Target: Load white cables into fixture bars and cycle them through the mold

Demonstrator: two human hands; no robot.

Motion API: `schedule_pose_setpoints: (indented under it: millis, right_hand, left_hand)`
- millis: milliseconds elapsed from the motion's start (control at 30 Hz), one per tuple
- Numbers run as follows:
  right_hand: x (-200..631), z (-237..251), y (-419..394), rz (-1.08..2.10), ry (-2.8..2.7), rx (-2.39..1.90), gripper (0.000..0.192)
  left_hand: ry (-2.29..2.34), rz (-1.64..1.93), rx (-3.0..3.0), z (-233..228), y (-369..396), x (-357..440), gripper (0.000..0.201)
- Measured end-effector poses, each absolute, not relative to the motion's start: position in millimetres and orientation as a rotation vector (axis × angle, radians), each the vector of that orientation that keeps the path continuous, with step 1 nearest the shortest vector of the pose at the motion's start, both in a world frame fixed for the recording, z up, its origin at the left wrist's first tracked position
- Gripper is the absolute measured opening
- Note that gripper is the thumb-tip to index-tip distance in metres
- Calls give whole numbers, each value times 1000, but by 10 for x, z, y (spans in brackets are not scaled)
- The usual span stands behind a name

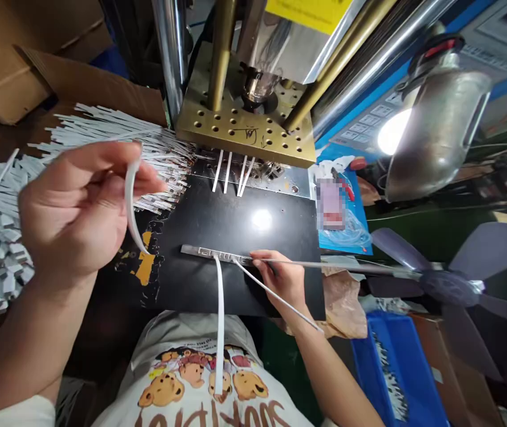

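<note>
Head view: left hand [75,207] fingers pinch a thin, limp white flat cable [131,204]; right hand [280,279] fingers press another cable's end into the slim metal fixture bar [211,254] on the black table [235,225]. Light, floppy; best gripped near its end.

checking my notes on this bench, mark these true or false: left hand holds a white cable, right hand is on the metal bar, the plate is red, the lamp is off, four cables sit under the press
1. The left hand holds a white cable: true.
2. The right hand rests at the metal bar: true.
3. The plate is red: false, it is black.
4. The lamp is off: false, it glows.
5. Four cables sit under the press: true.
</note>
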State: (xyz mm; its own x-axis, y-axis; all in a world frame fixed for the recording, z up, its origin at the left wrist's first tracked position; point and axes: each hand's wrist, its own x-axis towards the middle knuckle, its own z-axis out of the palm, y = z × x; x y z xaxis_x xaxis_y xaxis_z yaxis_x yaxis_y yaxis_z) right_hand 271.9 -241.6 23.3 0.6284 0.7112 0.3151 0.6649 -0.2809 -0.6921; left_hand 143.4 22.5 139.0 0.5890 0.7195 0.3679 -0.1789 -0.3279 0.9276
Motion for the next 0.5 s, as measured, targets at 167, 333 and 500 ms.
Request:
schedule_pose_setpoints:
  millis: [167,333,500]
  right_hand:
    - [2544,168,-2335,-80,-1255,-1974,10]
    - [2605,252,-2271,-141,-1426,-1982,12]
    - [2636,266,-2224,-138,-1464,-1979,12]
  left_hand:
    - [275,869,1947,803,176,1343,18]
    - [-29,761,2316,339,-24,1237,12]
    - [-90,632,2469,289,-65,1228,9]
